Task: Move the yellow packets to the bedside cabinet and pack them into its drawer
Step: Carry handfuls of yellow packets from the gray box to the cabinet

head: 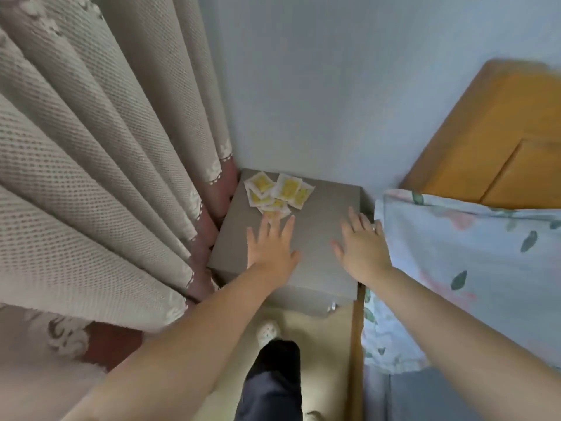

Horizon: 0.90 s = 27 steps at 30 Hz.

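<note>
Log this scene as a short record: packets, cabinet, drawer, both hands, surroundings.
packets: yellow packets in a loose overlapping pile, far left corner of the cabinet top
cabinet: grey bedside cabinet, between curtain and bed sheet
drawer: drawer not pulled out
left hand: left hand flat, fingers spread, fingertips at the pile's near edge
right hand: right hand open over the cabinet's right side, holding nothing
progress: none packed yet

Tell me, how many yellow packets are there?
6 yellow packets show, overlapping in one heap at the back-left corner of the bedside cabinet, by the fingertips of the left hand; others may lie hidden beneath.
</note>
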Available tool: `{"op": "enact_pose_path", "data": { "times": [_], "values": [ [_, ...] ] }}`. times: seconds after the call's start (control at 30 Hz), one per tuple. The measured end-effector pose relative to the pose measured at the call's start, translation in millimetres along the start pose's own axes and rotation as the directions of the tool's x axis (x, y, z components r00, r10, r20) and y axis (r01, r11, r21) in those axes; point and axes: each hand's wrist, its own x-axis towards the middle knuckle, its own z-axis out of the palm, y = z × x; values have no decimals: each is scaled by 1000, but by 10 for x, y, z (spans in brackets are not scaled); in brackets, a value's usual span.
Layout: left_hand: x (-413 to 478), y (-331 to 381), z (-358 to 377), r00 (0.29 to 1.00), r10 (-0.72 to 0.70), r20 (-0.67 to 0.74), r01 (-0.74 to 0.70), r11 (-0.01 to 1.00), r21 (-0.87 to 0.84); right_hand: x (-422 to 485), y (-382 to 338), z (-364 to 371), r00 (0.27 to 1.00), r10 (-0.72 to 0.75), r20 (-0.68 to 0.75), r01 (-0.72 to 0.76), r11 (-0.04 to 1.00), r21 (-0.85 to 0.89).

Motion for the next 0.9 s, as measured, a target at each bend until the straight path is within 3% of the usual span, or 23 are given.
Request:
{"op": "enact_pose_path", "data": {
  "times": [0.2,0.37,0.43,0.6,0.77,0.9],
  "values": [
    [1004,-393,525,994,-42,104,60,982,-178,1044,-157,544,985,-7,171,5,1000,10],
    [1720,-662,1198,932,-127,340,234,926,-297,1631,-176,1152,930,-23,367,23,1000,4],
    [1944,-711,1402,910,-181,372,305,901,-308,1810,-134,1390,903,-7,430,14,1000,-12],
    [2546,-805,1768,958,-251,140,284,900,-331,2444,-97,1732,900,-12,436,20,1000,-14],
    [2883,-1022,2125,980,-195,-37,179,950,-255,3168,-281,1925,985,-87,149,78,995,63],
    [2814,-1184,2395,986,-90,-139,70,987,-143,3555,-365,2059,969,-140,201,132,990,54]
  ]
}}
